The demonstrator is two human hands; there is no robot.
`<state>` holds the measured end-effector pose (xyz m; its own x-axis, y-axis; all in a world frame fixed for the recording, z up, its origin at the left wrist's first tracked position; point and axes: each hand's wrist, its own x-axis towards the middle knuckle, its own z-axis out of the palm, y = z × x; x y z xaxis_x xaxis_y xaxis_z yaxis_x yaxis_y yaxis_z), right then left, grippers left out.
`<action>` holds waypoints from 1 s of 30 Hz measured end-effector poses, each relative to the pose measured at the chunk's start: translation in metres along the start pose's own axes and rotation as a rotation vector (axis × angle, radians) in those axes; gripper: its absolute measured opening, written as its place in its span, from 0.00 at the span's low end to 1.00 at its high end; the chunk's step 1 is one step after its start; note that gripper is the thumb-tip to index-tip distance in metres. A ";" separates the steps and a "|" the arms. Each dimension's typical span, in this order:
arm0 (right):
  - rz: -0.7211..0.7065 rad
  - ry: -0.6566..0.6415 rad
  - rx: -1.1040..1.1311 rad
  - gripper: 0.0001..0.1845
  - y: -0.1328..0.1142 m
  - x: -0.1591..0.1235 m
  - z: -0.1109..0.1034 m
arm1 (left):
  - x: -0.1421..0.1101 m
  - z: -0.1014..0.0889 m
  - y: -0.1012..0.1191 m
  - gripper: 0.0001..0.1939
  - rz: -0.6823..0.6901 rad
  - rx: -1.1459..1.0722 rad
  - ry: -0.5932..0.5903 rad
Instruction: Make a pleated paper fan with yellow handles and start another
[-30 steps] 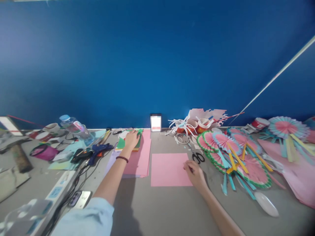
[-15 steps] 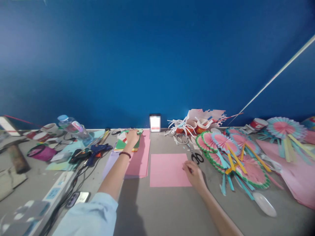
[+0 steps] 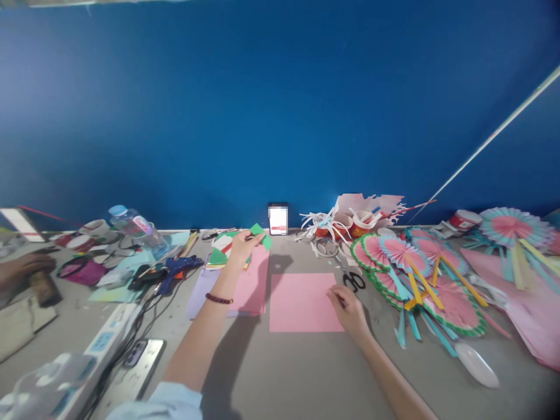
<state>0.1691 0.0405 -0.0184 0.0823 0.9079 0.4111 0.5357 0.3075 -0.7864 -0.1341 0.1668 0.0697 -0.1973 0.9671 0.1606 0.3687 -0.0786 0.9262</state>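
My left hand pinches a small green piece of paper, raised above a stack of coloured paper. Beneath it lie green and white pieces on larger pink sheets and a purple sheet. In front of me a pink rectangular sheet lies flat on the table. My right hand rests at that sheet's right edge with its fingers curled closed. Whether anything is inside those fingers is hidden. Black-handled scissors lie just beyond my right hand.
Pleated paper fans with ribbons crowd the right. A lit phone leans on the wall. At left are a water bottle, a blue glue gun, a power strip and another phone. Another person's hand is on a hammer.
My left hand has lifted the green paper piece off the stack and moved slightly right. My right hand stays at the pink sheet. Another person's hand has come in over the hammer at left.
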 end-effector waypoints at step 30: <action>-0.119 -0.426 -0.310 0.21 -0.052 0.084 0.052 | -0.103 0.057 -0.037 0.16 -0.254 -0.575 -0.156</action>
<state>0.1043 0.1156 0.0331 -0.3080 0.9268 0.2151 0.7488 0.3756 -0.5461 -0.0757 0.0840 -0.0004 -0.0641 0.9930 -0.0990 -0.2260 0.0822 0.9706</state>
